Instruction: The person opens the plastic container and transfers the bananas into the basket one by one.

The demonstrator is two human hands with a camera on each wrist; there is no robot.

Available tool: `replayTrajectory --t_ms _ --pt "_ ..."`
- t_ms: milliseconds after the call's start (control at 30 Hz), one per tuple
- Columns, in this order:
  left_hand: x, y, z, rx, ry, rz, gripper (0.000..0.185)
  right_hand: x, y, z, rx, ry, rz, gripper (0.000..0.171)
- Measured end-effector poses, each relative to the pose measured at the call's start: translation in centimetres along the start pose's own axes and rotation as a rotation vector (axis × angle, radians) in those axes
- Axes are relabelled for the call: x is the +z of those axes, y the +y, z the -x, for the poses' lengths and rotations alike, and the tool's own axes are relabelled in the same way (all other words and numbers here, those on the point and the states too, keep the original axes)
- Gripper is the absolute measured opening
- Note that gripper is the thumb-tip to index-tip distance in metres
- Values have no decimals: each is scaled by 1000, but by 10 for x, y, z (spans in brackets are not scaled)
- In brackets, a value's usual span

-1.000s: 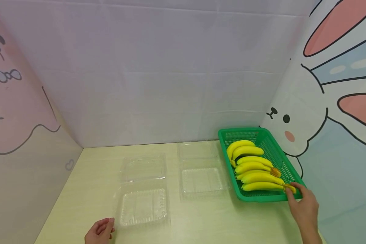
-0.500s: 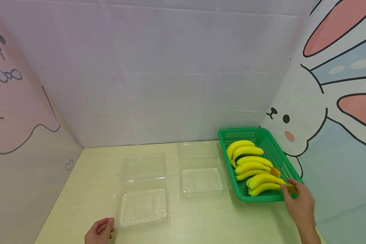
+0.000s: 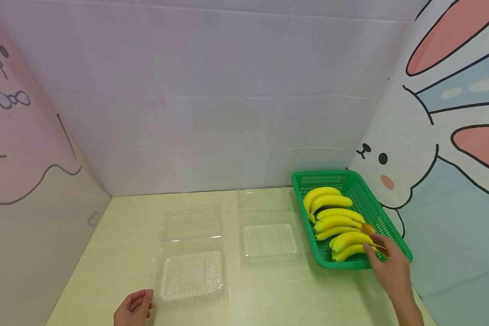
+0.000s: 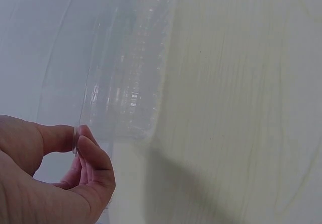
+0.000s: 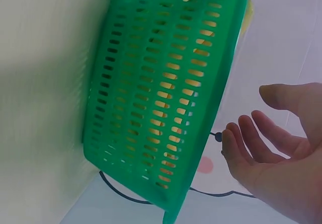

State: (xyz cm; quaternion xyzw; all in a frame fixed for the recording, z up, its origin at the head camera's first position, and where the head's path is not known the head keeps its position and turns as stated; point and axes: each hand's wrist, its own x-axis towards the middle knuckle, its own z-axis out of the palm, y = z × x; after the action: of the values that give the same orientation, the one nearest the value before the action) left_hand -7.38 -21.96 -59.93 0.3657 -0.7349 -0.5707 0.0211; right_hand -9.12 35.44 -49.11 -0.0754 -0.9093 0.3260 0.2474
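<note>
In the head view my left hand [image 3: 133, 309] pinches the near left edge of an open clear plastic clamshell container [image 3: 192, 277]. The left wrist view shows that thin rim [image 4: 76, 138] between thumb and fingers. My right hand [image 3: 392, 267] hovers over the near right corner of a green plastic basket [image 3: 385, 210], above the brown stem of the front banana bunch [image 3: 352, 240]. In the right wrist view its thumb and fingers stand apart with nothing between them. A middle banana bunch [image 3: 337, 222] and a back banana bunch [image 3: 330, 200] lie behind.
A second open clear clamshell container [image 3: 270, 240] lies between the first one and the basket. All stand on a pale wood-grain table [image 3: 277, 294]. A white cloth wall [image 3: 228, 136] closes off the back, and printed cartoon panels flank both sides.
My right hand first held the front banana bunch by its stem; the bunch shifted slightly and turned in the basket. The hand has since let go and moved left. My left hand stays put.
</note>
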Motion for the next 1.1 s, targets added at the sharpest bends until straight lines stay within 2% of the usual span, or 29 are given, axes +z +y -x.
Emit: replayTrajectory --t_ms 600,1100 --pt "1 2 2 7 7 -10 33 7 -21 -5 -87 -90 -70 31" --pt "0 0 2 19 4 30 33 18 -34 -6 -109 -156 -37 23"
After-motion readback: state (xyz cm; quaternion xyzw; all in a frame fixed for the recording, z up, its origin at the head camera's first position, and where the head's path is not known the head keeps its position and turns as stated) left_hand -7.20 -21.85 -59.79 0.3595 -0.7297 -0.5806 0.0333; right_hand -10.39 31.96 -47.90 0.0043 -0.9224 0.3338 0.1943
